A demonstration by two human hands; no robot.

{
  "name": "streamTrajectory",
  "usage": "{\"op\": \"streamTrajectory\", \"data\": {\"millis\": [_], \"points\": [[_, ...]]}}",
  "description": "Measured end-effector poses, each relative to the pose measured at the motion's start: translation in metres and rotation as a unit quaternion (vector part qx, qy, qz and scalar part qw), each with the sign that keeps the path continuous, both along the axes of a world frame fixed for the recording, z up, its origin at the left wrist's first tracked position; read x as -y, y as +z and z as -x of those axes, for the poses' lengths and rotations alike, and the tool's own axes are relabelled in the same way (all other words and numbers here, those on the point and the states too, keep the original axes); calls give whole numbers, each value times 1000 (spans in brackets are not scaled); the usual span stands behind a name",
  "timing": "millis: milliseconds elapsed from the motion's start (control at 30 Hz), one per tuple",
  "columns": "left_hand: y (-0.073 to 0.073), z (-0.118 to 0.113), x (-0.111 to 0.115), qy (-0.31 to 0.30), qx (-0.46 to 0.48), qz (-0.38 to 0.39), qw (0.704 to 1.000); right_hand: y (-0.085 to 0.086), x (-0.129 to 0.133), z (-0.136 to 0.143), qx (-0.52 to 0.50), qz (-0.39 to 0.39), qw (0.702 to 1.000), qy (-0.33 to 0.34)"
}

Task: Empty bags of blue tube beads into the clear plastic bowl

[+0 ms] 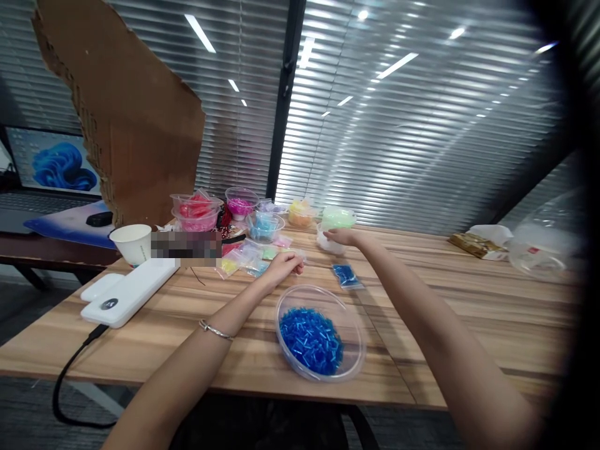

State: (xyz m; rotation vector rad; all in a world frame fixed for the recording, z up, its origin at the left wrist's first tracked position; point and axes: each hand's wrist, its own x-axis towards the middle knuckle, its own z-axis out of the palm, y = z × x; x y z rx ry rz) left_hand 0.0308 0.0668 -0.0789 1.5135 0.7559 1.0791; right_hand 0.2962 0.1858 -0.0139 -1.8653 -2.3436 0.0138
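Note:
My left hand (pixel 284 269) is just beyond a large clear bowl, its fingers curled closed. Beside those fingers lies part of a clear plastic bag, and what they hold, if anything, I cannot make out. Blue tube beads (pixel 312 340) fill much of the large clear bowl (pixel 352 325) near the front edge. Farther back, my right hand (pixel 343 237) grips a small clear bowl with whitish contents (pixel 330 245); its thumb is hidden. A small bag of blue beads (pixel 345 275) rests on the table between my arms.
At the back stand bowls of red and pink (pixel 195 214), magenta (pixel 240 206), light blue (pixel 263 226), yellow-orange (pixel 300 214) and green (pixel 338 217) pieces. Small bags (pixel 241 257) lie left of centre. A paper cup (pixel 131 244), white power bank (pixel 126 299) and tissue pack (pixel 480 242) are at the sides.

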Motion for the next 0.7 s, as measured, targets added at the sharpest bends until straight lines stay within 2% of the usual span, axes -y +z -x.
{"op": "streamTrajectory", "data": {"millis": [133, 300, 400, 500, 600, 700], "points": [[0, 0, -1, 5, -4, 6, 1000, 14, 4, -2, 12, 19, 1000, -17], [-6, -1, -7, 3, 2, 13, 1000, 35, 35, -11, -10, -73, 997, -3], [-8, 0, -8, -3, 1, 15, 1000, 38, 64, -16, -22, -113, 993, 12], [-5, 1, -7, -1, 0, 13, 1000, 26, 97, -20, -27, -103, 994, 38], [-3, 1, -6, -3, -4, 11, 1000, 0, 126, -22, -31, -39, 995, 84], [-4, 1, -7, -5, -9, 10, 1000, -25, 143, -22, -43, 33, 989, 138]]}}
